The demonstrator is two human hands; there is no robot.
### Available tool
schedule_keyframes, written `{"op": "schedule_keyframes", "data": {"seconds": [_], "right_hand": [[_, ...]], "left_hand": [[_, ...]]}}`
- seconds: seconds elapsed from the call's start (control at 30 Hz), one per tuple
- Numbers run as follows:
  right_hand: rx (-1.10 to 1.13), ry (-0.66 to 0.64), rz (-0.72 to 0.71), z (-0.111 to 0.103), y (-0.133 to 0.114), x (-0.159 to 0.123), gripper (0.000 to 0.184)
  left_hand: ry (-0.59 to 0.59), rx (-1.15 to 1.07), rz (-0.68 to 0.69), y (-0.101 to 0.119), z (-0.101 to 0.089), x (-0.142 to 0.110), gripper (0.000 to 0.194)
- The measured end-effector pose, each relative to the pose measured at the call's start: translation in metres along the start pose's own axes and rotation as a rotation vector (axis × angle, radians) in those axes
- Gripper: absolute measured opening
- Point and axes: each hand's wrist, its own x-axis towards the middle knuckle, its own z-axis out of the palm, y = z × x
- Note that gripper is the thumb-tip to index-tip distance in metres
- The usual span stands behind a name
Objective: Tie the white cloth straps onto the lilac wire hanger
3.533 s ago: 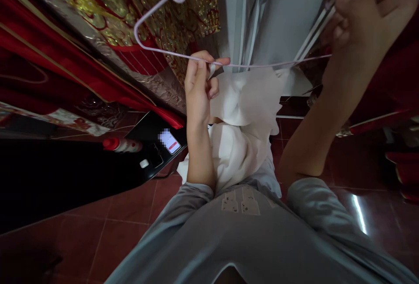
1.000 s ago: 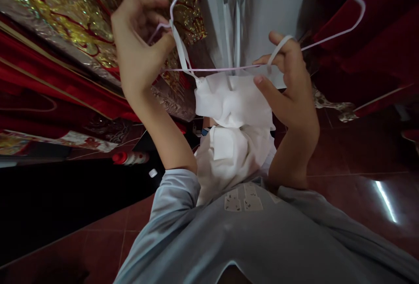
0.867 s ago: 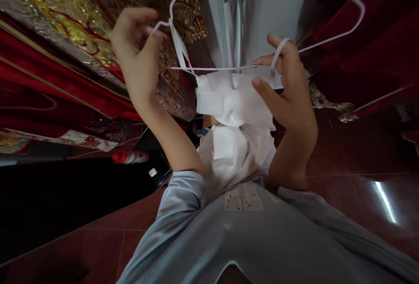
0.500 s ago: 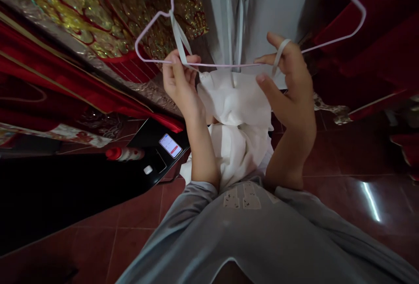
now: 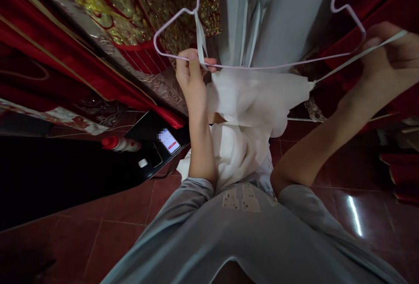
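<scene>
Left hand (image 5: 193, 74) has its thumb and fingers closed on the lower bar of the pink hanger (image 5: 248, 67), near the hanger's left end. To this hand's outer side, the gold sequined garment (image 5: 137, 4) is close, so little room shows there. Below it and outward lies the edge of the black tabletop (image 5: 81, 179), with a lit phone (image 5: 170, 141) near that edge. Wider space shows between the two hands. Beside the right hand (image 5: 386, 61), dark red cloth (image 5: 347, 8) hangs close behind.

The white garment (image 5: 244, 96) is below the bar, between the hands, thin, soft and wrinkled. Its left strap (image 5: 200, 39) loops up over the hanger near the left hand. Its right strap (image 5: 356, 59) runs tight across the right fingers, which are partly curled; whether they are fully closed, one cannot tell.

Compared with the earlier frame, the right hand has moved outward, and the garment's upper edge is now stretched toward it. The left strap stays on the hanger.
</scene>
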Motion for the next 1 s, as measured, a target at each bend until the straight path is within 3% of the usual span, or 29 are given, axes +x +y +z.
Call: {"op": "schedule_keyframes", "data": {"seconds": [0.13, 0.27, 0.43, 0.6, 0.7, 0.8, 0.93, 1.0], "right_hand": [[0.034, -0.030, -0.051, 0.005, 0.009, 0.012, 0.023], [-0.009, -0.221, 0.014, 0.018, -0.010, 0.022, 0.015], [-0.050, -0.345, -0.141, 0.035, -0.031, 0.038, 0.018], [-0.011, -0.408, -0.154, 0.050, -0.069, 0.016, 0.034], [-0.054, -0.482, -0.148, 0.058, -0.080, -0.009, 0.031], [-0.028, -0.423, -0.185, 0.064, -0.077, -0.029, 0.025], [0.069, -0.168, -0.132, 0.068, -0.083, -0.053, 0.024], [0.096, -0.209, -0.130, 0.070, -0.092, -0.061, 0.026]], "left_hand": [[0.007, -0.015, -0.003, 0.004, 0.001, 0.000, 0.040], [0.041, 0.007, -0.031, 0.002, 0.000, 0.001, 0.043], [0.043, 0.067, -0.072, 0.004, 0.001, 0.000, 0.042], [0.039, 0.084, -0.042, 0.005, 0.003, 0.000, 0.048], [0.020, 0.081, 0.005, 0.004, 0.002, -0.001, 0.056], [0.006, 0.086, 0.027, 0.002, 0.000, -0.003, 0.061], [0.006, 0.076, 0.013, 0.000, -0.001, -0.006, 0.059], [0.003, 0.083, 0.006, -0.002, -0.002, -0.006, 0.057]]}}
